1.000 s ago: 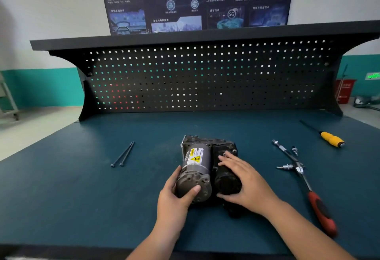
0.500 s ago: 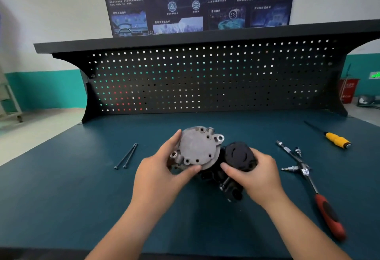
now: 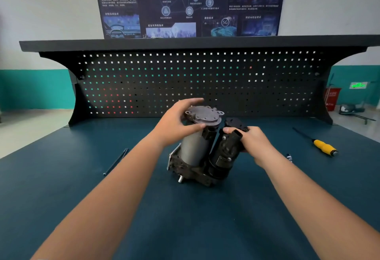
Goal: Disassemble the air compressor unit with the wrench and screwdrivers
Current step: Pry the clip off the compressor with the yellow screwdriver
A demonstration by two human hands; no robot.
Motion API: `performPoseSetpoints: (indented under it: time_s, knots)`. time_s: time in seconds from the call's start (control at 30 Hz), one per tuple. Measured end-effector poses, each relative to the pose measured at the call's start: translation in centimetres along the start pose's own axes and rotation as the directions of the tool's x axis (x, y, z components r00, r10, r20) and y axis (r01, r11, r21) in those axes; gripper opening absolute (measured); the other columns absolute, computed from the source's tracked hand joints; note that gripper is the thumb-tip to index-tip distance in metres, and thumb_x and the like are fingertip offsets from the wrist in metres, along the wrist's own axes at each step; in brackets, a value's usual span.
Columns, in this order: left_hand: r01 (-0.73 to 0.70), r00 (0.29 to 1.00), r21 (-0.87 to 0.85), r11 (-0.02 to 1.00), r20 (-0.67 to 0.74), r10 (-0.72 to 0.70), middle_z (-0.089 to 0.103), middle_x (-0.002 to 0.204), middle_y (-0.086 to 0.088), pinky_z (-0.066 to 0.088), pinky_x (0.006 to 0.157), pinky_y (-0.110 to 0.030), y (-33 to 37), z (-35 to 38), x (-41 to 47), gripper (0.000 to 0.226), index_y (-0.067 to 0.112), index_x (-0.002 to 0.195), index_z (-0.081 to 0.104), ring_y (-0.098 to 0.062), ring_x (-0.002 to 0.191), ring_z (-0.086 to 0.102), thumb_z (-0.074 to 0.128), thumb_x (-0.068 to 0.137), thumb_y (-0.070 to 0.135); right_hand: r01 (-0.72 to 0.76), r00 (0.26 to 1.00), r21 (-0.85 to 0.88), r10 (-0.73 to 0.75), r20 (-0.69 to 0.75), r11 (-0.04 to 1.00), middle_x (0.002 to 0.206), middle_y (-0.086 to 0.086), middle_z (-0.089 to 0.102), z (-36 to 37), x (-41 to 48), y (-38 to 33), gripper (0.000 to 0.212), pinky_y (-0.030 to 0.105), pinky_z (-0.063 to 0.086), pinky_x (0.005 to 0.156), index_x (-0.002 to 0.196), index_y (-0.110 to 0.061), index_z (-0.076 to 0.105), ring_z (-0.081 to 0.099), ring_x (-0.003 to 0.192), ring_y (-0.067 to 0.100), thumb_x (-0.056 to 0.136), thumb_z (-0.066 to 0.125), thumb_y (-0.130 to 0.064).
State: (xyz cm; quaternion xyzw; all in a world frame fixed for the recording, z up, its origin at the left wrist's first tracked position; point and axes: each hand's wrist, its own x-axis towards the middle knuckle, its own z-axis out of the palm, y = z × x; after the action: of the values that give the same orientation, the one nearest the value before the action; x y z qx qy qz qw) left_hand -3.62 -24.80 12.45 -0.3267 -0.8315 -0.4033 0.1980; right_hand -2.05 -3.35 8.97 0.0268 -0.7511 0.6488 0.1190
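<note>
Tipped further upright, the air compressor unit (image 3: 193,149) is gripped near its top by the left hand (image 3: 174,124) and right hand (image 3: 255,142).

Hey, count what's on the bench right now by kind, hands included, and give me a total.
Air compressor unit: 1
Hands: 2, left hand and right hand, both gripping the unit
Yellow-handled screwdriver: 1
Long thin bolts: 2, lying close together
Small metal bit: 1, partly behind the right forearm
Total: 7
</note>
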Motion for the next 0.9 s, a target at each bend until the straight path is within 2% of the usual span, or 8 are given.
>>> performPoseSetpoints:
  time_s: [0.1, 0.2, 0.27, 0.43, 0.57, 0.8, 0.9]
  knots:
    - [0.058, 0.998, -0.128, 0.990, 0.019, -0.056, 0.058, 0.123, 0.010, 0.044, 0.103, -0.033, -1.8, 0.3, 0.6, 0.052, 0.033, 0.124, 0.051, -0.005, 0.112, 0.057, 0.075, 0.079, 0.025, -0.031, 0.999, 0.008, 0.031, 0.045, 0.999, 0.058, -0.008, 0.069, -0.3, 0.5, -0.3, 0.023, 0.016, 0.048, 0.047, 0.055, -0.031, 0.074, 0.063, 0.051, 0.003, 0.078, 0.073, -0.028]
    - [0.098, 0.995, -0.186, 0.978, 0.012, -0.097, 0.056, 0.124, 0.013, 0.043, 0.104, -0.032, -2.4, 1.5, 0.6, 0.057, 0.034, 0.128, 0.046, -0.002, 0.115, 0.054, 0.070, 0.077, 0.037, -0.066, 0.995, 0.005, 0.066, 0.078, 0.998, 0.063, -0.007, 0.071, -0.6, 0.9, -0.2, 0.019, 0.025, 0.054, 0.063, 0.059, -0.033, 0.075, 0.065, 0.055, 0.004, 0.078, 0.072, -0.031]
    - [0.113, 0.993, -0.243, 0.963, -0.002, -0.117, 0.055, 0.126, 0.016, 0.042, 0.103, -0.030, -2.6, 2.5, 0.3, 0.059, 0.034, 0.131, 0.041, -0.001, 0.117, 0.053, 0.064, 0.077, 0.041, -0.075, 0.993, 0.009, 0.074, 0.091, 0.997, 0.064, -0.006, 0.071, -0.7, 1.1, 0.1, 0.019, 0.029, 0.055, 0.067, 0.059, -0.033, 0.075, 0.066, 0.056, 0.005, 0.078, 0.072, -0.031]
    - [0.071, 0.986, -0.296, 0.952, -0.123, -0.112, 0.055, 0.124, 0.016, 0.041, 0.099, -0.021, -2.3, 4.1, -0.3, 0.059, 0.030, 0.131, 0.039, 0.000, 0.116, 0.052, 0.060, 0.078, 0.046, -0.064, 0.993, 0.042, 0.060, 0.098, 0.997, 0.062, -0.007, 0.070, -0.7, 1.3, 0.3, 0.023, 0.021, 0.051, 0.054, 0.056, -0.032, 0.074, 0.064, 0.054, 0.004, 0.079, 0.072, -0.030]
    - [0.041, 0.970, -0.328, 0.944, -0.212, -0.116, 0.057, 0.119, 0.016, 0.040, 0.089, -0.008, -1.9, 5.0, -0.7, 0.055, 0.035, 0.126, 0.040, 0.005, 0.109, 0.055, 0.058, 0.077, 0.050, -0.049, 0.995, 0.058, 0.044, 0.085, 0.997, 0.060, -0.007, 0.068, -0.5, 1.5, 0.7, 0.027, 0.020, 0.048, 0.052, 0.052, -0.029, 0.073, 0.064, 0.053, 0.004, 0.079, 0.071, -0.029]
    - [0.022, 0.952, -0.378, 0.925, -0.274, -0.135, 0.058, 0.120, 0.013, 0.044, 0.093, -0.016, -1.7, 5.7, -1.0, 0.056, 0.032, 0.128, 0.043, -0.002, 0.110, 0.057, 0.065, 0.077, 0.044, -0.085, 0.984, 0.049, 0.076, 0.159, 0.995, 0.060, -0.007, 0.067, -0.9, 2.3, 1.0, 0.028, 0.027, 0.050, 0.062, 0.052, -0.028, 0.072, 0.063, 0.055, 0.008, 0.080, 0.070, -0.033]
    - [0.028, 0.937, -0.360, 0.933, -0.315, -0.149, 0.058, 0.117, 0.018, 0.042, 0.087, -0.009, -1.2, 6.0, -1.3, 0.057, 0.027, 0.130, 0.043, 0.005, 0.106, 0.056, 0.065, 0.078, 0.036, -0.116, 0.971, 0.081, 0.096, 0.217, 0.990, 0.062, -0.007, 0.066, -1.2, 2.8, 1.0, 0.020, 0.025, 0.050, 0.058, 0.058, -0.026, 0.074, 0.063, 0.058, 0.008, 0.076, 0.073, -0.033]
